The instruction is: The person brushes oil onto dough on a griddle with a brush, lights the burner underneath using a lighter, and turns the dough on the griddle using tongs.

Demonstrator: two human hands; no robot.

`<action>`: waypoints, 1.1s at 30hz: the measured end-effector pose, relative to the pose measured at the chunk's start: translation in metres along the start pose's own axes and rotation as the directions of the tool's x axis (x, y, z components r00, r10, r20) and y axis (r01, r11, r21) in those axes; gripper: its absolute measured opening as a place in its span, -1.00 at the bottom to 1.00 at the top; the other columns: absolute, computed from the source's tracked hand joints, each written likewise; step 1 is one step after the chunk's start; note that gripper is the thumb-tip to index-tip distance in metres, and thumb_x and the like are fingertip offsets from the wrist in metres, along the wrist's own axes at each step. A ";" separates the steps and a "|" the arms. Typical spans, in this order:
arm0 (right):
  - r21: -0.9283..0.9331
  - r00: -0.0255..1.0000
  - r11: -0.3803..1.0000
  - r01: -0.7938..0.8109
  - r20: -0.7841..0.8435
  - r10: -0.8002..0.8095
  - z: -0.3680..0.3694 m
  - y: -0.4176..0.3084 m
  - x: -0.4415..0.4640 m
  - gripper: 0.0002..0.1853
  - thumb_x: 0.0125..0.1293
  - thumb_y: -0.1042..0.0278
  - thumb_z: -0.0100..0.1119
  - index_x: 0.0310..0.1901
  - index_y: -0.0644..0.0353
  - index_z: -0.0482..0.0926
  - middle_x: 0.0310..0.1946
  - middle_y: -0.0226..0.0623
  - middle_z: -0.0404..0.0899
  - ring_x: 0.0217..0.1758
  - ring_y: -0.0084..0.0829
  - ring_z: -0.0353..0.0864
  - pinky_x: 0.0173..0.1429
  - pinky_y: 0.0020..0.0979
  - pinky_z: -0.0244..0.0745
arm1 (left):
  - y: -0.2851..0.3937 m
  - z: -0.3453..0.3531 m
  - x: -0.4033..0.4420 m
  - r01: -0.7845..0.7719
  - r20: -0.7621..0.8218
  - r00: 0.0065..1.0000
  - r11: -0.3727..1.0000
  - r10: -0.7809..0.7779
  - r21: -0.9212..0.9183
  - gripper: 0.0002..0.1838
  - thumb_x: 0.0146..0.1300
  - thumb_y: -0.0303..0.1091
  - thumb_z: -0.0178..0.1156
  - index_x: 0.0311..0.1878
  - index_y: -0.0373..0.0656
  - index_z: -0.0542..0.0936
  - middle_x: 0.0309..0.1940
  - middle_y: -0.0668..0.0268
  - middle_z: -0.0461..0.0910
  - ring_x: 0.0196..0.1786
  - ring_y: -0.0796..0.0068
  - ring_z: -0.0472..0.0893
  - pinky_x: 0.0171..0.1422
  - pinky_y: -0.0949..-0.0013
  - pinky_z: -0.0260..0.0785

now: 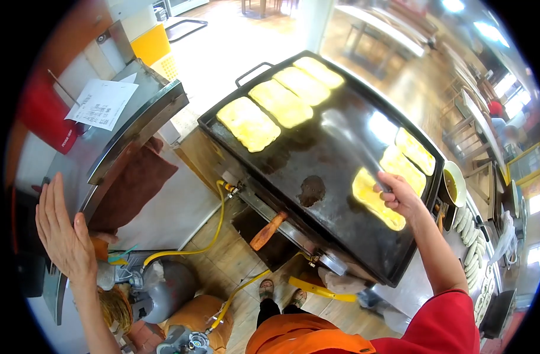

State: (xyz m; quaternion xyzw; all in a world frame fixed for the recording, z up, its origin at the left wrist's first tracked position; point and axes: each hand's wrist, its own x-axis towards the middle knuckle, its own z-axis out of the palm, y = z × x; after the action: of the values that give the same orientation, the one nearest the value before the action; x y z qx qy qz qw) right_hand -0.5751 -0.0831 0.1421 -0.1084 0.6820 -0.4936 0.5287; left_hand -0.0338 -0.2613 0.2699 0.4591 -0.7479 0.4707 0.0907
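My right hand is wrapped round the handle of a metal spatula, whose blade is smeared by motion above the black griddle. Below that hand lies a yellow rectangular flatbread, with two more flatbreads close behind it. Several other flatbreads form a row along the far left side, among them a browned one. Over at the left, my left hand is held up with fingers stretched, nothing in it, beside the metal edge of a side counter.
Printed papers lie on the side counter above a brown cloth. Yellow gas hoses run to cylinders on the floor. A wooden handle juts from the griddle's front. On the right are a bowl of liquid and pale dough rolls.
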 end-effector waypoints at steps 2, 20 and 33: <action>0.046 0.998 0.998 -0.037 -0.040 0.039 -0.008 -0.009 0.019 -0.80 0.35 0.18 0.04 -0.17 0.11 0.42 -0.48 -0.40 0.48 -0.74 -0.81 0.15 -0.78 -0.77 -0.06 | 0.000 0.002 -0.001 -0.003 0.001 1.000 1.000 0.003 0.019 -0.41 0.41 0.05 -0.42 0.32 -0.10 0.27 0.23 0.24 0.34 0.33 0.27 0.25 0.42 0.19 -0.02; -0.828 0.422 0.136 0.544 0.130 -0.897 0.027 -0.076 0.109 -0.58 0.25 0.28 0.14 0.15 -0.03 0.38 -0.44 -0.36 0.52 -0.59 -0.43 0.48 -0.62 -0.42 0.27 | -0.001 0.003 -0.001 -0.012 0.000 1.000 1.000 0.012 0.009 -0.38 0.41 0.05 -0.48 0.30 -0.13 0.30 0.21 0.24 0.36 0.31 0.23 0.29 0.40 0.17 0.02; -0.346 0.959 0.911 0.226 -0.084 -0.270 -0.032 -0.023 0.019 -0.54 0.27 0.12 0.14 0.10 0.23 0.44 -0.53 -0.44 0.50 -0.69 -0.72 0.25 -0.69 -0.61 0.06 | -0.004 0.007 -0.005 -0.013 0.004 1.000 1.000 0.013 0.021 -0.39 0.42 0.06 -0.47 0.29 -0.10 0.32 0.22 0.21 0.36 0.30 0.19 0.29 0.39 0.18 0.05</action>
State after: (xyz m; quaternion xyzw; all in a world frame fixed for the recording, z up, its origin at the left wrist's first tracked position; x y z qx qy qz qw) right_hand -0.6185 -0.0890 0.1467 -0.2497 0.7690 -0.4404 0.3903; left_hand -0.0260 -0.2648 0.2659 0.4561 -0.7460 0.4785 0.0814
